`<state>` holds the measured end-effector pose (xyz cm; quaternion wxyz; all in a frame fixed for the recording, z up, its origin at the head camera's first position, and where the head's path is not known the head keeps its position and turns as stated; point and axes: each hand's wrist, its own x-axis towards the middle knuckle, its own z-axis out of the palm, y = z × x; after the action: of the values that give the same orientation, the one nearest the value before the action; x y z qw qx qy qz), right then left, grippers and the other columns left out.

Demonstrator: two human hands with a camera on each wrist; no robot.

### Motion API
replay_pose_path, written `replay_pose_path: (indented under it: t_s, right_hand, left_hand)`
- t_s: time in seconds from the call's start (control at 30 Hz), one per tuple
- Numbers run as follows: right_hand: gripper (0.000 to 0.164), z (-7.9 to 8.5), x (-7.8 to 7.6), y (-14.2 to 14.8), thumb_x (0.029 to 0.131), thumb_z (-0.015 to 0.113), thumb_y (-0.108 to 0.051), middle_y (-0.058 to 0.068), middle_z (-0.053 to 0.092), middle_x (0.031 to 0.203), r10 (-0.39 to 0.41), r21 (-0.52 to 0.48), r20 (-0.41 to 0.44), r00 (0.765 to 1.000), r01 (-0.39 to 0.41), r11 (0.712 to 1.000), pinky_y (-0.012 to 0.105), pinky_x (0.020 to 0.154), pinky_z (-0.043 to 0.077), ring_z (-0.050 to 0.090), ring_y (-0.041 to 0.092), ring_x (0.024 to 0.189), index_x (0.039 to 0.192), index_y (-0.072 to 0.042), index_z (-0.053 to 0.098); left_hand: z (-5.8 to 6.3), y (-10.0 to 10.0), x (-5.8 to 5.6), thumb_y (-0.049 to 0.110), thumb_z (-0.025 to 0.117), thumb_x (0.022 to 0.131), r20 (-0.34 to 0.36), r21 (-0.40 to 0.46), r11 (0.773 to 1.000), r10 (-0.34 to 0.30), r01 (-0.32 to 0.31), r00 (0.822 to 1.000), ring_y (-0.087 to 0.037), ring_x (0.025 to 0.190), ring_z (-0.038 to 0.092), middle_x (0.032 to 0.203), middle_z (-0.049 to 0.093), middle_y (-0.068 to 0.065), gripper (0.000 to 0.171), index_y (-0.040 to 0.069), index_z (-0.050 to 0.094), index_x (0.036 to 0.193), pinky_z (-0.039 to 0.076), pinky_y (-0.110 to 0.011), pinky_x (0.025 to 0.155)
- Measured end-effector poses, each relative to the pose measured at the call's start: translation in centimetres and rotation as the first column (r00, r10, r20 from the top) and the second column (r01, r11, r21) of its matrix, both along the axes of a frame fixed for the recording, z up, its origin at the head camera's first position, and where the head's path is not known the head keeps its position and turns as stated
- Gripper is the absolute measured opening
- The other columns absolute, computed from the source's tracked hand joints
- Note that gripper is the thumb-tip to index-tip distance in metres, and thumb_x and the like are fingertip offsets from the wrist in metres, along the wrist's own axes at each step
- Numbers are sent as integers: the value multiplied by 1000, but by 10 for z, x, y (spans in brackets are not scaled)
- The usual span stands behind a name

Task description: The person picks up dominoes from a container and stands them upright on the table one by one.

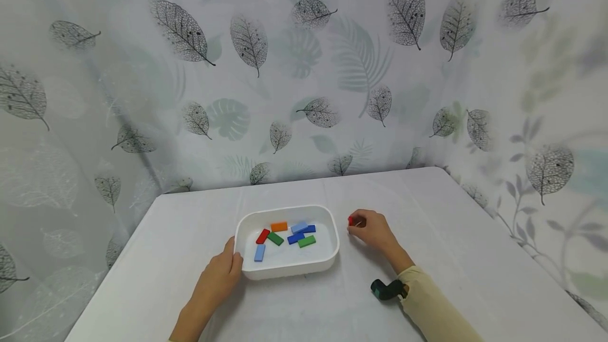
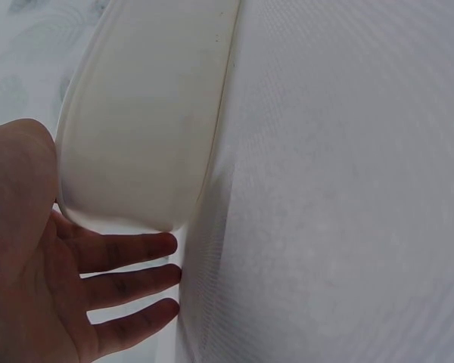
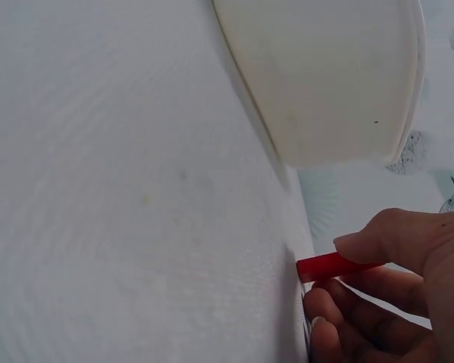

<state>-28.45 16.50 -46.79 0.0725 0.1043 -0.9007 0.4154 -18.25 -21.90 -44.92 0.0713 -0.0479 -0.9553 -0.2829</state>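
Observation:
A white tray (image 1: pixel 287 272) stands on the table with several flat coloured blocks inside. My left hand (image 1: pixel 220 271) holds the tray at its left end. In the left wrist view, the fingers (image 2: pixel 129 291) of that hand spread along the tray's outer wall (image 2: pixel 140 151). Right of the tray, my right hand (image 1: pixel 375 230) pinches a small red block (image 3: pixel 329 267) between thumb and fingers. One end of this block meets the tabletop in the right wrist view.
Inside the tray lie another red block (image 1: pixel 263 236), an orange block (image 1: pixel 279 226), and several green and blue ones. A white cloth covers the table (image 1: pixel 399 194). A leaf-patterned curtain (image 1: pixel 304 78) hangs behind and on both sides. A dark strap-like device (image 1: pixel 386 290) sits at the right wrist.

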Motion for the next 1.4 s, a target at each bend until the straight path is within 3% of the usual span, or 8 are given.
replay_pose_path:
  t_s: [0.33, 0.53, 0.73, 0.93, 1.23, 1.4]
  right_hand:
    - [18, 1, 0, 0, 88, 80, -8, 0, 70, 91, 7, 9, 17, 1000, -7, 1000, 35, 71, 54, 65, 19, 86, 104, -5, 73]
    - [21, 6, 0, -1, 88, 80, -9, 2, 70, 94, 8, 9, 30, 1000, -9, 1000, 36, 72, 55, 65, 21, 87, 106, -5, 72]
    - [30, 16, 4, -6, 89, 81, -21, 3, 69, 96, -68, -13, 22, 997, 69, 998, 35, 68, 52, 61, 22, 86, 111, -5, 70]
    - [35, 29, 10, -19, 90, 80, -27, 4, 67, 96, -135, -39, -55, 989, 133, 990, 34, 69, 48, 55, 22, 85, 114, -5, 69]
    - [27, 41, 22, -40, 88, 82, -15, 11, 68, 96, -37, -57, -184, 982, 27, 998, 31, 67, 51, 57, 19, 79, 109, -4, 70]
    - [25, 48, 29, -51, 88, 83, -11, 8, 68, 95, 23, -33, -228, 973, -32, 999, 31, 67, 54, 58, 19, 78, 108, -3, 70]
  left_hand:
    - [0, 0, -2, 17, 44, 108, 3, 0, 1000, 10, -10, 1000, -29, 100, 67, 140, 60, -26, 48, -3, 38, 152, 54, -58, 92]
    - [2, 0, -1, 18, 43, 109, 5, -4, 1000, 10, -10, 1000, -32, 105, 68, 141, 58, -28, 49, -4, 37, 152, 53, -59, 92]
    - [2, -1, -2, 19, 43, 109, 18, -10, 1000, 16, -16, 1000, -31, 104, 67, 142, 58, -27, 50, -3, 37, 153, 52, -59, 94]
    - [1, -1, -1, 18, 43, 109, 23, -3, 1000, 11, -11, 1000, -33, 107, 67, 142, 58, -27, 50, -3, 37, 153, 52, -59, 95]
    - [1, 1, 0, 18, 43, 108, 24, -3, 1000, 8, -8, 1000, -32, 106, 68, 141, 58, -27, 50, -4, 37, 153, 54, -58, 92]
    - [0, 0, 1, 18, 43, 109, 17, 2, 1000, 4, -4, 1000, -36, 110, 68, 141, 58, -28, 50, -5, 37, 153, 53, -59, 93]
